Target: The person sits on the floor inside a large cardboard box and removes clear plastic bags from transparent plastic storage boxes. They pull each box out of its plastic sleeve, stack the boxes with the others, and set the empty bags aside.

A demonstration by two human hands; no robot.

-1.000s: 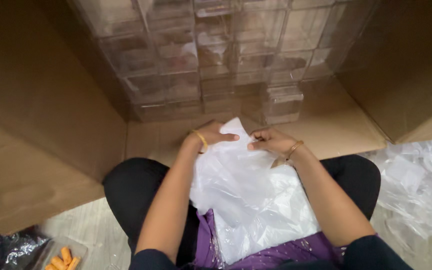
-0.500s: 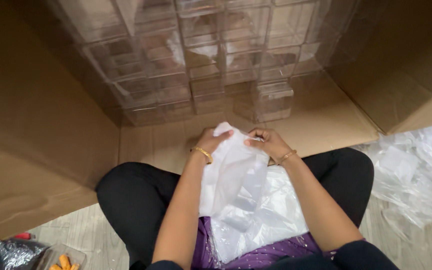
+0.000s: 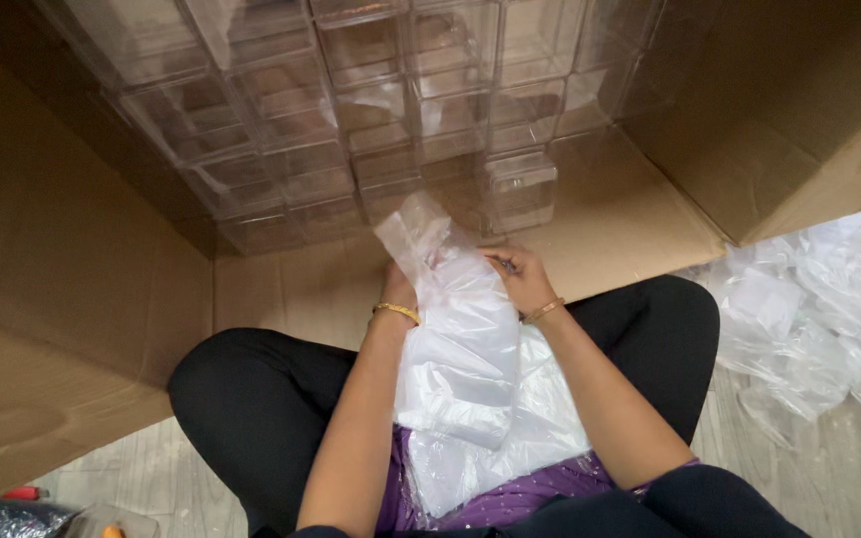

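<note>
I sit cross-legged on the floor in front of a large open cardboard box (image 3: 72, 299). Both hands hold a clear plastic bag (image 3: 455, 339) that stands up from my lap with something boxy inside. My left hand (image 3: 399, 291) is behind the bag's left side and mostly hidden by it. My right hand (image 3: 515, 277) pinches the bag's upper right edge. The bag's open top (image 3: 413, 231) sticks up above both hands. More clear plastic (image 3: 510, 448) lies across my lap.
Several clear plastic boxes (image 3: 351, 120) are stacked in rows inside the cardboard box, one small clear box (image 3: 520, 189) standing apart in front. A heap of crumpled plastic bags (image 3: 819, 319) lies on the floor at right. Dark packaging (image 3: 2, 518) sits at the lower left.
The bag has been lifted from lying flat on my lap to standing upright, its top now gathered and raised. My hands moved closer together at its top.
</note>
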